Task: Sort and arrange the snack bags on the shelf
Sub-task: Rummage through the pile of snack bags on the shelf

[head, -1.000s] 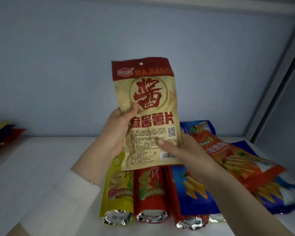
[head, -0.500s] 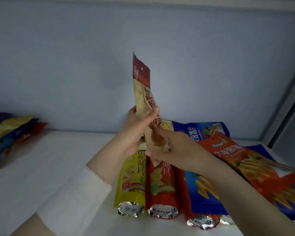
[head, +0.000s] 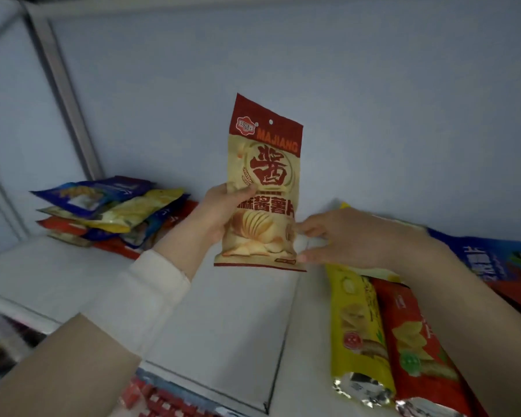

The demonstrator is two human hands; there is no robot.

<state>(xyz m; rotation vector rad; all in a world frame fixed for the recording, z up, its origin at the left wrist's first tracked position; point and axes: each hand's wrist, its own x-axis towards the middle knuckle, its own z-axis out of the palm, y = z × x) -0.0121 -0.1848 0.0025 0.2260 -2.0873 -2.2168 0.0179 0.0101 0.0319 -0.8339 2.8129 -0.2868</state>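
Note:
I hold a beige snack bag with a dark red top [head: 266, 164] upright above the white shelf [head: 229, 302], its front side facing me. My left hand [head: 220, 212] grips its left edge, thumb across the front. My right hand [head: 337, 236] is at the bag's lower right edge, fingertips touching it. A yellow bag [head: 355, 332] and a red bag [head: 415, 350] lie side by side on the shelf under my right forearm. A pile of mixed bags [head: 109, 209] sits at the back left.
A blue bag [head: 494, 260] lies at the far right behind my right arm. The shelf's back wall [head: 373, 115] is pale blue, with a grey upright post [head: 63, 94] at the left. Red packaging [head: 160, 398] shows below the shelf's front edge.
The beige bag has been turned from back side, through edge-on, to front side facing me. My view has swung left, bringing the left pile into sight.

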